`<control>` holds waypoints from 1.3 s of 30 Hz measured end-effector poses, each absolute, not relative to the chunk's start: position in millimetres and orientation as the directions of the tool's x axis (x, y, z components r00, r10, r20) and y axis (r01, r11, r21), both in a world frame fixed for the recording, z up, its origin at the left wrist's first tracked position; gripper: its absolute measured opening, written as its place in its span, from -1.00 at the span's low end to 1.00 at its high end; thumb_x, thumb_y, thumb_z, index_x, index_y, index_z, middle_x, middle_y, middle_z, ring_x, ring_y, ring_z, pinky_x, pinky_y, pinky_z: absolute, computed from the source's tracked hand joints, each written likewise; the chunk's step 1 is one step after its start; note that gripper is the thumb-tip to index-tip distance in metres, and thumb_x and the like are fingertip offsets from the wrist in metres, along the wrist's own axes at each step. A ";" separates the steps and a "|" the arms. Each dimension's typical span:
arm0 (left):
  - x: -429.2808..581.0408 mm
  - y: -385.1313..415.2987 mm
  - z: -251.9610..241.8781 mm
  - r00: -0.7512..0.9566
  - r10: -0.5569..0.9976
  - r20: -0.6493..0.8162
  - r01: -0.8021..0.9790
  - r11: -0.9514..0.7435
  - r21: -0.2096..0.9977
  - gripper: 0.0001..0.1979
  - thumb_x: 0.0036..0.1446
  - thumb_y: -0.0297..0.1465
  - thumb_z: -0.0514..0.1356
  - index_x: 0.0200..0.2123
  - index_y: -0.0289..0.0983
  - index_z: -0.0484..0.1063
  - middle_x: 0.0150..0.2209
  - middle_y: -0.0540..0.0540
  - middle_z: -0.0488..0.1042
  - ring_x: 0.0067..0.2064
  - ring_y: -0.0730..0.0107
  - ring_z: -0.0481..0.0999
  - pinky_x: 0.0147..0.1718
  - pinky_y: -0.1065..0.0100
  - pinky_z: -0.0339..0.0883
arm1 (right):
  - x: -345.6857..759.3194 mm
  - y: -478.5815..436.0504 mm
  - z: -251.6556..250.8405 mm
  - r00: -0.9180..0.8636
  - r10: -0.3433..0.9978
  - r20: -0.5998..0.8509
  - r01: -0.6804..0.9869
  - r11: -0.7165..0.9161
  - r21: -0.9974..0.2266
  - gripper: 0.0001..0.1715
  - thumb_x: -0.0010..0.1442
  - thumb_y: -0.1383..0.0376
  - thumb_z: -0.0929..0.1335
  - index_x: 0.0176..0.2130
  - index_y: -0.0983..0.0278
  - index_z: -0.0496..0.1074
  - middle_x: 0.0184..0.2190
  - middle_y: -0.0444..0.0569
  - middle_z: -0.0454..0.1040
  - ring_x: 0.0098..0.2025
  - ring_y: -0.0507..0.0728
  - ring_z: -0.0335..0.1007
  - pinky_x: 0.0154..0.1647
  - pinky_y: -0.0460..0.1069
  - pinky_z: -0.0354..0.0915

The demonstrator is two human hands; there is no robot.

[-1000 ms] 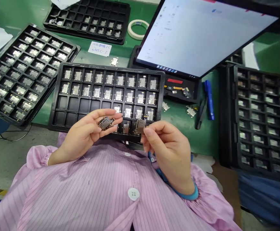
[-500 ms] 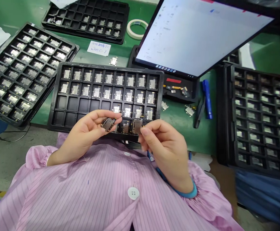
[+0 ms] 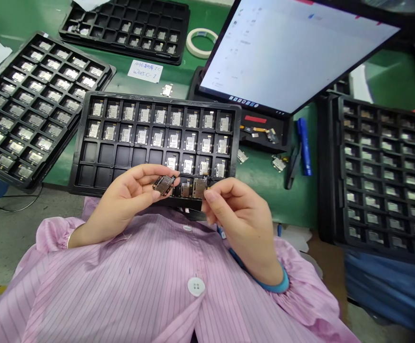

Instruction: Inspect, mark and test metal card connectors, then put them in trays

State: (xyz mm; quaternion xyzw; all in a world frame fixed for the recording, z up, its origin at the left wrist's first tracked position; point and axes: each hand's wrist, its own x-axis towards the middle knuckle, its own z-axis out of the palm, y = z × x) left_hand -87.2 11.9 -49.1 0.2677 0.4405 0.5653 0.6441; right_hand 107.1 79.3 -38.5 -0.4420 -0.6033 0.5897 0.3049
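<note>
My left hand [image 3: 132,190] is closed on a small circuit board with a metal card slot [image 3: 164,185], held between thumb and fingers. Another such circuit board [image 3: 199,187] is pinched at its right edge by the thumb and forefinger of my right hand [image 3: 241,219]. Both boards are above the near side of a black compartment tray [image 3: 81,183]. Its far two rows hold similar boards, as do several right-hand pockets nearer me. My left hand covers part of the near rows, where the pockets at far left show bare black.
Filled black trays stand at left [image 3: 109,78] and right [image 3: 331,190]. Behind are a partly filled tray [image 3: 100,28], a handwritten label [image 3: 145,71], a tape roll [image 3: 193,44] and a laptop screen [image 3: 286,57]. Tweezers [image 3: 293,166] and a blue marker [image 3: 304,147] lie at right.
The board in my left hand has tilted slightly and shifted a little right. My right hand and its board have moved slightly left. The whole view has shifted a little.
</note>
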 end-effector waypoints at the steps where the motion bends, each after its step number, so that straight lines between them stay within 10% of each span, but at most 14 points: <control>1: -87.4 11.9 -48.8 -0.025 0.961 -0.276 -0.491 0.228 0.841 -0.72 0.15 -0.53 0.27 -0.05 -0.25 0.48 0.06 -0.14 0.49 0.08 0.26 0.51 0.10 0.28 0.40 | 107.3 79.3 -38.9 -0.426 0.892 -0.152 0.168 -0.087 -0.982 -0.77 0.27 0.25 0.37 -0.42 0.24 0.33 -0.58 -0.19 0.39 -0.64 -0.06 0.24 -0.66 -0.15 0.15; 25: -83.2 7.0 -48.8 -0.082 0.974 -0.209 -0.281 0.179 0.943 -0.69 0.15 -0.54 0.30 -0.05 -0.15 0.45 -0.07 0.01 0.55 -0.17 0.56 0.61 -0.16 0.66 0.46 | 106.1 76.5 -47.4 -0.516 0.844 -0.145 0.030 -0.151 -0.988 -0.76 0.31 0.21 0.35 -0.39 0.23 0.32 -0.54 -0.21 0.41 -0.63 -0.09 0.24 -0.66 -0.17 0.15; 39: -82.8 6.2 -50.0 -0.117 0.978 -0.170 -0.211 0.143 0.967 -0.68 0.11 -0.54 0.30 -0.06 -0.20 0.42 -0.05 -0.03 0.52 -0.18 0.47 0.63 -0.15 0.54 0.51 | 96.4 80.1 -56.0 -0.539 0.824 -0.174 0.143 -0.114 -0.983 -0.74 0.29 0.21 0.36 -0.41 0.24 0.30 -0.57 -0.22 0.38 -0.63 -0.07 0.24 -0.64 -0.15 0.15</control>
